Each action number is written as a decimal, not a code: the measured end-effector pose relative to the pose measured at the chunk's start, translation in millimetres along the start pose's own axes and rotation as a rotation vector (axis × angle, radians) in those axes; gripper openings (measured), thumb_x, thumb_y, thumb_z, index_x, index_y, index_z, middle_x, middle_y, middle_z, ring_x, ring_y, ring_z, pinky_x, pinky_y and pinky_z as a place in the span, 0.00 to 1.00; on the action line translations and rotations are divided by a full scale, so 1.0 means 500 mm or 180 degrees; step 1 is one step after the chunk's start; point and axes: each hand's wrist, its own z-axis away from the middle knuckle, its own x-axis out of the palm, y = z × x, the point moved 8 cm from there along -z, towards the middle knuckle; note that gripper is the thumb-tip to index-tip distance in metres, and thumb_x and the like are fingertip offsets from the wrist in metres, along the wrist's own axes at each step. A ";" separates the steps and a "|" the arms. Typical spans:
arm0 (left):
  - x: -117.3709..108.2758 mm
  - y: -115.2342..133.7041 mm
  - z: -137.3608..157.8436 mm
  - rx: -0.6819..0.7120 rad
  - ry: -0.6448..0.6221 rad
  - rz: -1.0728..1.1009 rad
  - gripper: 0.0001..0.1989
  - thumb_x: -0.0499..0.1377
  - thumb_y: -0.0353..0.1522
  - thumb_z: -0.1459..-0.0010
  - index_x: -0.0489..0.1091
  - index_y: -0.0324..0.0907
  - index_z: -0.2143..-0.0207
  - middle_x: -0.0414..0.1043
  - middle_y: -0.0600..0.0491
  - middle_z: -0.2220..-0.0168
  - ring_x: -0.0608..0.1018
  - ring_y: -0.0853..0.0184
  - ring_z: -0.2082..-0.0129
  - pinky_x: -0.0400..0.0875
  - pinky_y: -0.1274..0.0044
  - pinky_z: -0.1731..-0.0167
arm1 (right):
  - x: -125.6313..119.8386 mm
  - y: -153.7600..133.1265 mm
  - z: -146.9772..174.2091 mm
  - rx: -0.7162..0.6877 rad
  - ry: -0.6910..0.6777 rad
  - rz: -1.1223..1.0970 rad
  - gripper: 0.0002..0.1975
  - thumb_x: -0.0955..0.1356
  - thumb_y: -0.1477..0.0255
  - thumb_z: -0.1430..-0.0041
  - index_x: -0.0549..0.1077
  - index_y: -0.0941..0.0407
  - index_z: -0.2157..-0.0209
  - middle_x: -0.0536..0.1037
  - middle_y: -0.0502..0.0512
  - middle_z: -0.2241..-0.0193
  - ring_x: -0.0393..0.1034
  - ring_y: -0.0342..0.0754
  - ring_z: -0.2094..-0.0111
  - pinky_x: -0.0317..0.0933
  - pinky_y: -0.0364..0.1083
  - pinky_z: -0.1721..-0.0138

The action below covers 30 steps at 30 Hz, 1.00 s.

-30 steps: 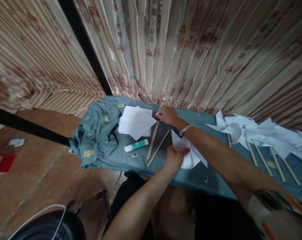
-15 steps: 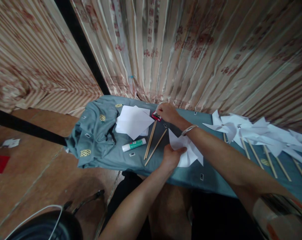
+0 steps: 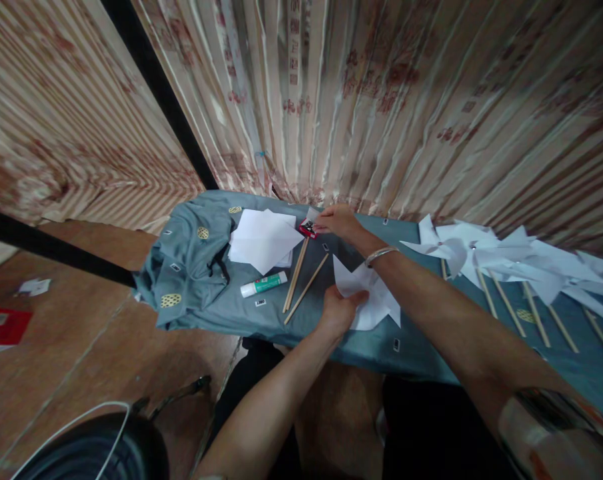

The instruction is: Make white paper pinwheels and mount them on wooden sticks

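The fingertips of the right hand (image 3: 340,221) overlap a small red box (image 3: 306,229); its dark contents are too tiny to identify. Under the left hand's (image 3: 340,312) thumb, folded paper (image 3: 378,308) is partly covered. Far right of the right fingers, white pinwheels (image 3: 514,260) run off the edge; well behind them, the sleeve (image 3: 544,430) blurs.

Right hand (image 3: 339,221) shifted rightward; red box (image 3: 308,229) more exposed.

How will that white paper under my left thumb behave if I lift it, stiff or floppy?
The white paper looks thin, so probably light and floppy. Its pointed corners spread beyond the left hand, so they may flap. Where that hand covers it, it would likely be steadier.
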 end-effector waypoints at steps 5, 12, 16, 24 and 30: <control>-0.013 0.015 -0.014 0.0173 0.0023 -0.0086 0.08 0.68 0.26 0.63 0.78 0.37 0.75 0.81 0.46 0.71 0.80 0.58 0.70 0.73 0.71 0.65 | -0.069 -0.015 0.070 0.0239 0.0091 -0.0889 0.06 0.69 0.75 0.44 0.73 0.57 0.75 0.81 0.53 0.73 0.79 0.44 0.68 0.74 0.45 0.59; -0.033 0.041 -0.037 0.0389 0.0107 -0.0091 0.12 0.70 0.30 0.66 0.78 0.37 0.74 0.80 0.50 0.73 0.80 0.62 0.70 0.72 0.72 0.63 | -0.159 0.055 0.273 0.0644 0.0585 -0.2613 0.08 0.78 0.70 0.57 0.78 0.55 0.74 0.82 0.50 0.73 0.76 0.39 0.72 0.72 0.37 0.66; -0.035 0.045 -0.043 0.0461 0.0163 -0.0116 0.11 0.70 0.30 0.65 0.78 0.37 0.74 0.80 0.49 0.72 0.79 0.63 0.70 0.72 0.73 0.63 | -0.146 0.125 0.369 0.0965 0.0774 -0.2785 0.13 0.80 0.64 0.63 0.79 0.53 0.74 0.81 0.50 0.73 0.75 0.40 0.74 0.72 0.40 0.68; -0.040 0.047 -0.053 0.0545 0.0216 -0.0045 0.20 0.75 0.33 0.72 0.78 0.37 0.72 0.81 0.49 0.70 0.80 0.63 0.68 0.72 0.71 0.59 | -0.126 0.174 0.437 0.0760 0.0574 -0.2016 0.14 0.78 0.60 0.60 0.79 0.54 0.72 0.81 0.52 0.74 0.72 0.43 0.75 0.67 0.43 0.71; -0.040 0.055 -0.055 0.0675 0.0229 0.0025 0.20 0.76 0.33 0.75 0.78 0.38 0.75 0.80 0.52 0.72 0.79 0.66 0.70 0.72 0.73 0.61 | -0.144 0.174 0.466 0.0334 0.0603 -0.0048 0.06 0.71 0.67 0.45 0.77 0.55 0.67 0.81 0.52 0.72 0.75 0.48 0.70 0.67 0.47 0.66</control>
